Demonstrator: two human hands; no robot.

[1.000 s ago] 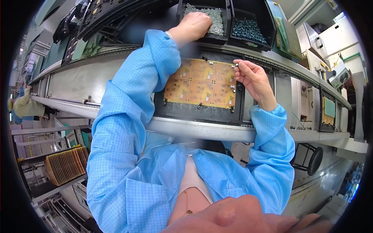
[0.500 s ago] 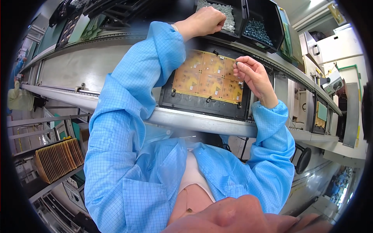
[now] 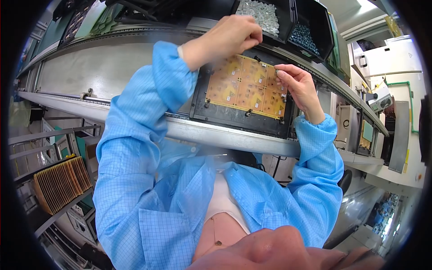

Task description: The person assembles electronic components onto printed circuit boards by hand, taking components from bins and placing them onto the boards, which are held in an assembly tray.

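A yellow-brown panel of printed circuit boards (image 3: 249,90) lies in a black carrier frame (image 3: 216,113) in front of me. My left hand (image 3: 228,38) is over its far left edge, close to the bin of small white parts (image 3: 265,18). The fingers are curled together; what they hold, if anything, is hidden. At the panel's far right corner, my right hand (image 3: 300,87) has thumb and index finger pinched on a small dark component (image 3: 276,71), mostly covered by the fingertips.
Beyond the panel, a second black bin holds small dark blue parts (image 3: 305,38). Metal conveyor rails (image 3: 234,137) run along the near side. To the left stand a slotted rack of brown boards (image 3: 63,184) and, farther off, stacked green sheets (image 3: 105,24).
My left hand has come back from the white-parts bin toward the panel. My right hand stays at the panel's far right corner, still pinched. The whole view has shifted slightly.
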